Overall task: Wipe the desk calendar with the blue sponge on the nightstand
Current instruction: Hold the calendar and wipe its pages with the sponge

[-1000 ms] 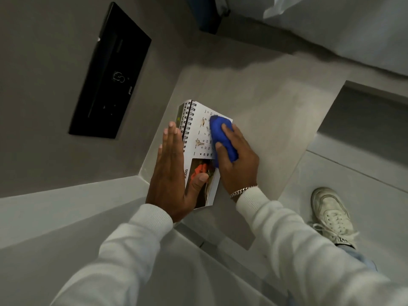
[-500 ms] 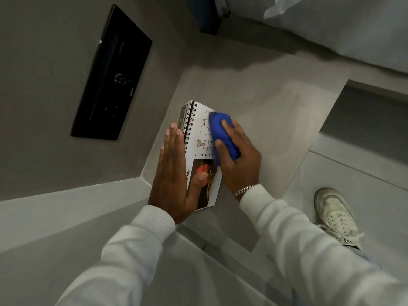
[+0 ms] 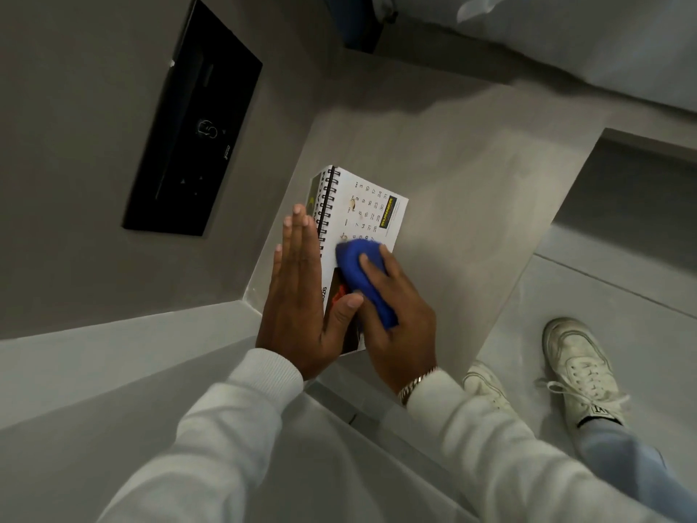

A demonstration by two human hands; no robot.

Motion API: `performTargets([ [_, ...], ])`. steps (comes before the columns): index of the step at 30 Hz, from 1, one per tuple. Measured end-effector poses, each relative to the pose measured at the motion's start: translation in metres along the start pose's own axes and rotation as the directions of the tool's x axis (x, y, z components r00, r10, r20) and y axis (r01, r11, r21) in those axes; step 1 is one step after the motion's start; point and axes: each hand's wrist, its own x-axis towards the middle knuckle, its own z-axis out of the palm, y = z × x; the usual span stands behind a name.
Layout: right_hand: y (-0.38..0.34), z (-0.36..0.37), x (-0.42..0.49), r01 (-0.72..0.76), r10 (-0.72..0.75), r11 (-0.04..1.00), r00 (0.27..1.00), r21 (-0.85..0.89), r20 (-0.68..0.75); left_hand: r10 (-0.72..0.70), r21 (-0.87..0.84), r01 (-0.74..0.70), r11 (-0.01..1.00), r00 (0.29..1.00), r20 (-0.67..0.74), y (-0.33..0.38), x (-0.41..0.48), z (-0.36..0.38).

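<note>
While your eyes run from the upper left of the frame, you meet first a black wall panel [image 3: 192, 118] set into the grey wall, with faint symbols on its face. Below it, at lower left, your left sleeve [image 3: 211, 439] leads up to your left hand [image 3: 301, 296], which is spread flat with the fingers straight and together; its palm lies along the spiral-bound edge of the calendar and its thumb reaches across the lower part of the page, so it presses rather than clasps. At the centre of the frame the calendar [image 3: 371, 209] rests on the grey nightstand [image 3: 471, 183], close to the wall, with its date grid showing on the upper part and a dark picture partly covered near your thumb. Just right of that thumb, your right hand [image 3: 399, 307] is curled around the blue sponge [image 3: 364, 281], fingers over its top, and the sponge sits on the middle of the calendar page, below the printed numbers. A metal bracelet [image 3: 416, 383] shows at that wrist, where the right sleeve [image 3: 501, 447] begins. At the lower right of the frame, on the pale floor, you see a white sneaker [image 3: 581, 375] with the toe of a second one beside it.
</note>
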Motion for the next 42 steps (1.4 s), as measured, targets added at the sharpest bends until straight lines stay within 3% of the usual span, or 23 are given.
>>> performTargets([
  [6,-0.009,-0.006,0.056,0.031,-0.035,0.999,0.993,-0.043,-0.114,-0.001,0.009,0.001,1.000,1.000,-0.011,-0.001,0.000,0.001],
  [14,0.010,0.006,-0.022,0.048,-0.042,0.996,0.997,-0.077,0.067,-0.008,-0.015,0.008,1.000,1.000,-0.013,-0.004,0.001,0.002],
  [21,0.001,0.001,0.032,0.162,-0.164,0.978,0.986,-0.131,-0.003,0.027,-0.033,-0.028,0.999,1.000,-0.007,-0.004,0.000,0.001],
  [24,-0.001,-0.002,0.058,0.100,-0.112,0.984,0.991,-0.149,-0.074,0.023,-0.019,-0.023,1.000,1.000,-0.019,-0.004,0.000,0.002],
  [29,0.013,-0.002,0.033,0.007,-0.011,0.993,1.000,-0.117,-0.026,-0.010,-0.025,0.010,1.000,1.000,-0.009,-0.004,0.000,0.003],
  [34,0.008,0.005,-0.005,0.064,-0.065,0.997,0.998,-0.042,-0.004,-0.005,-0.060,0.004,0.998,1.000,-0.006,-0.002,0.000,0.001],
  [38,-0.002,0.012,0.029,0.114,-0.117,0.992,0.992,-0.055,-0.043,0.005,-0.062,-0.005,0.998,1.000,-0.001,-0.001,0.000,0.000],
  [42,0.007,0.005,0.060,0.050,-0.062,0.992,0.993,-0.112,-0.103,0.007,-0.051,-0.008,0.999,1.000,-0.017,-0.001,0.000,-0.001],
])
